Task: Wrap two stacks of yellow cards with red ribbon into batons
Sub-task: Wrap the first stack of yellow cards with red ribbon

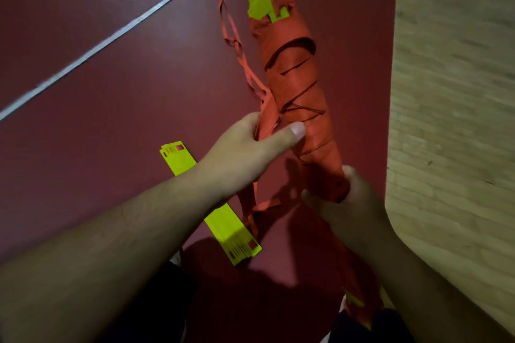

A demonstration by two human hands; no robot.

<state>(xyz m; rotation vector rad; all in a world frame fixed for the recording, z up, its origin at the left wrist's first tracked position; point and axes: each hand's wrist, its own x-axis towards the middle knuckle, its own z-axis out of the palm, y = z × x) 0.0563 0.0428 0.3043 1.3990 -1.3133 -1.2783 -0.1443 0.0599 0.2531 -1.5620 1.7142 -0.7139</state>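
Note:
A long baton [298,81] of yellow cards wound in red ribbon slants up the middle, with yellow card ends showing at its top. My left hand [250,147] pinches a strand of loose red ribbon [237,44] against the baton's left side, thumb pressed on the wrapping. My right hand [345,198] grips the baton's lower part from the right. The loose ribbon trails away to the top of the view and also hangs below my left hand. A second stack of yellow cards [181,160] lies flat on the dark red floor, partly hidden under my left forearm.
The dark red floor [111,92] has a white line running diagonally across it. A pale wooden floor strip [451,120] borders it on the right. More ribbon-wrapped yellow card shows low beside my right forearm.

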